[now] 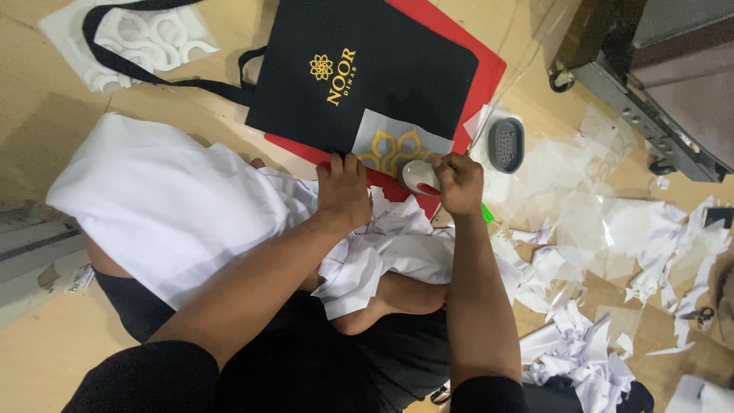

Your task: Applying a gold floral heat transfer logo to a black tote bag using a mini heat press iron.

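Wooden floor (46,115), gold sticker (397,147) just beyond fingers (342,164), white device (419,176) gripped

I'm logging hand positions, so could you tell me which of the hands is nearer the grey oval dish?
Right. The right hand lies just left of the grey oval dish, gripping a small white device; the left hand is farther left.

Left hand (344,187) presses the black bag (367,73); right hand (459,183) grips a white tool (419,176) on the gold transfer sheet (394,145)
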